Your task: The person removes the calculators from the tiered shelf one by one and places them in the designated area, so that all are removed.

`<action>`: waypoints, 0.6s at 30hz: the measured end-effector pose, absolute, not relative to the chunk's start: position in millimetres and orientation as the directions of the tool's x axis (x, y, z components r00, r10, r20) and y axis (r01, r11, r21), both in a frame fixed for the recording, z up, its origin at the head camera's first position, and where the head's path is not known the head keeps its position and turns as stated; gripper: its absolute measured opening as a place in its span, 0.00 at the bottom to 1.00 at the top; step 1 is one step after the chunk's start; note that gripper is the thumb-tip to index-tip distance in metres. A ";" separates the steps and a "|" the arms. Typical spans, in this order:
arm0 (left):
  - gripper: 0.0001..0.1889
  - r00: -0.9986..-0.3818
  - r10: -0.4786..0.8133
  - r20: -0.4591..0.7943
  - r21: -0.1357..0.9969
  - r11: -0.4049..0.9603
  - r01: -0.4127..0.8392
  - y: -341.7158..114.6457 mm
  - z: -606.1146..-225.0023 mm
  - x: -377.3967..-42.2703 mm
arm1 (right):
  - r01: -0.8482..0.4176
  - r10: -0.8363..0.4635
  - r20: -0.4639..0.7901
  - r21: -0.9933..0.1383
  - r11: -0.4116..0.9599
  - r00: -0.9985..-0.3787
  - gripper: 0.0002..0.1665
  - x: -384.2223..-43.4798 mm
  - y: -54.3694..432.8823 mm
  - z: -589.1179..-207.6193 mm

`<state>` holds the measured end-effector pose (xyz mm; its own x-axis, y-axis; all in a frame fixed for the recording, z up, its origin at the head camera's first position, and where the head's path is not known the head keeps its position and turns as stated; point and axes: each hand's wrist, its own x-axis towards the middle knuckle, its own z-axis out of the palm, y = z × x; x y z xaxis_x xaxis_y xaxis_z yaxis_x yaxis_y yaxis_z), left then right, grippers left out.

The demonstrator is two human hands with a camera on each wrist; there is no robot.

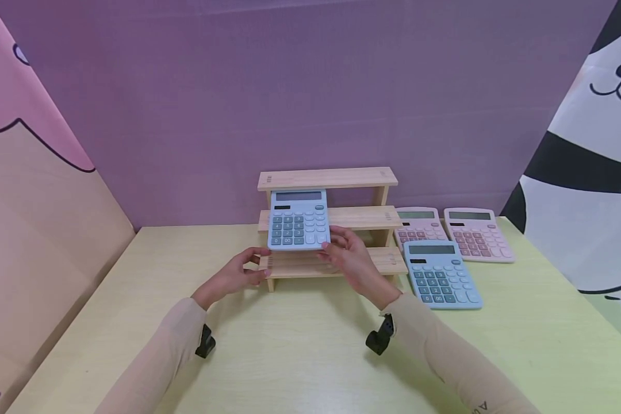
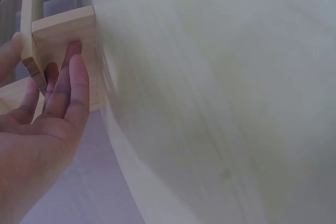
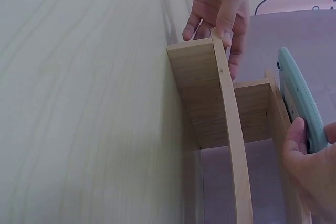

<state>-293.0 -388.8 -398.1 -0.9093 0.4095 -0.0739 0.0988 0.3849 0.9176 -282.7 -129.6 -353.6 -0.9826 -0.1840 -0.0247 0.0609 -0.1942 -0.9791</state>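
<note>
A light wooden three-step stand [image 1: 331,177] stands at the back of the table. In front of its middle step, toward the left end, is a blue calculator [image 1: 298,221], display up and keys facing me. My right hand [image 1: 353,261] pinches the calculator's lower right corner; the right wrist view shows thumb and finger on opposite faces of its edge [image 3: 304,98]. At the lowest step's left end, my left hand [image 1: 238,275] grips the board, thumb on top. The left wrist view has its other fingers [image 2: 77,85] beneath, along the side support [image 2: 68,27].
To the right of the stand, a second blue calculator [image 1: 442,276] lies in front of two pink ones, one pink calculator [image 1: 478,236] at the far right and another pink calculator [image 1: 419,224] beside the stand. A purple backdrop [image 1: 331,103] rises behind the table [image 1: 310,356].
</note>
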 end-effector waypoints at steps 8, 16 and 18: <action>0.27 -0.911 0.406 -0.078 0.911 0.400 0.100 -388.2 -397.2 -292.9 | 0.062 -0.163 -0.027 -0.975 -0.215 -0.986 0.28 -281.4 -131.6 -352.3; 0.27 -0.911 0.402 -0.094 0.910 0.405 0.085 -388.5 -397.1 -293.1 | 0.071 -0.163 -0.035 -0.973 -0.219 -0.986 0.28 -279.6 -131.2 -351.9; 0.27 -0.911 0.402 -0.093 0.908 0.410 0.088 -388.7 -397.1 -293.4 | 0.069 -0.164 -0.032 -0.972 -0.225 -0.986 0.28 -278.6 -130.8 -351.7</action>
